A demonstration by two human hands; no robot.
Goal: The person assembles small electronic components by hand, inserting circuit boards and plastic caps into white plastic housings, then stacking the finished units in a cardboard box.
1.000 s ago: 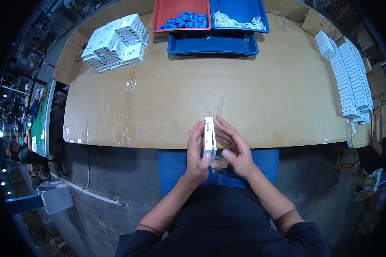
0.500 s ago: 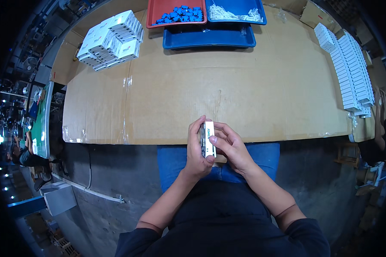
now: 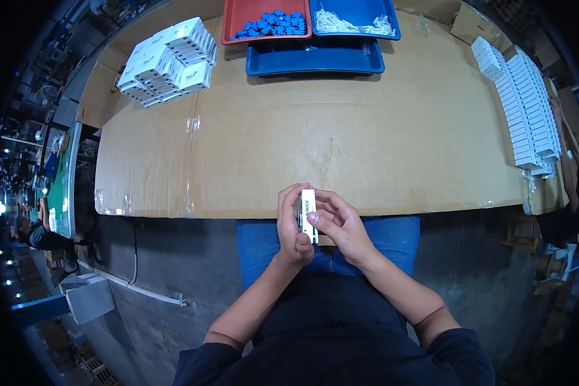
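Observation:
A small white block-shaped device with dark printing and a dark side is held upright between my hands at the table's near edge, above my lap. My left hand wraps round its left side, with the thumb near its lower end. From the right, my right hand grips it, the thumb pressing on the white face and the fingers curled behind. Part of the device is hidden by my fingers, so its exact kind cannot be made out.
A cardboard-covered table spans the front. White boxy units are stacked at far left; long rows of white units stand at right. At the back are a red tray of blue parts, a blue tray of white parts and another blue tray.
Both hands and the white device have shifted slightly toward me and to the left. The device stays held between them, with the right thumb still on its white face.

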